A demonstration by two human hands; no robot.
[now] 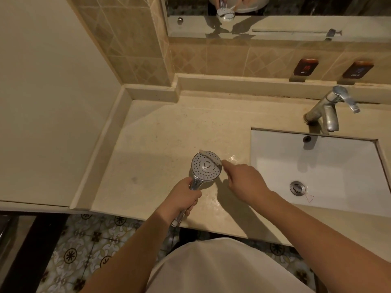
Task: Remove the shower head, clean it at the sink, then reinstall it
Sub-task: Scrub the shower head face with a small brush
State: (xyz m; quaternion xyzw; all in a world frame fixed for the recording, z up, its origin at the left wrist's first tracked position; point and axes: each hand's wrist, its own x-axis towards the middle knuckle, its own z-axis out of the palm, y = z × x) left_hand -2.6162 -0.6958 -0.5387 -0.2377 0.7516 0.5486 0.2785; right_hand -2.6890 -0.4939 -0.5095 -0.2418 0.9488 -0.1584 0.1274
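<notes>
Shower head (pixel 206 166) — handle in left hand (pixel 183 196), brush (pixel 211 159) across its face.

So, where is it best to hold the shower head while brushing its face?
Probably by the chrome handle, from below on the near side, as the left hand does now. The shower head is tilted face-up, so this leaves its nozzle disc free for the right hand.

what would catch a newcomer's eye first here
The chrome shower head, face up over the beige counter, handle in the left hand. The right hand draws a thin brush across its face. Right of them lie the white sink and faucet.
</notes>
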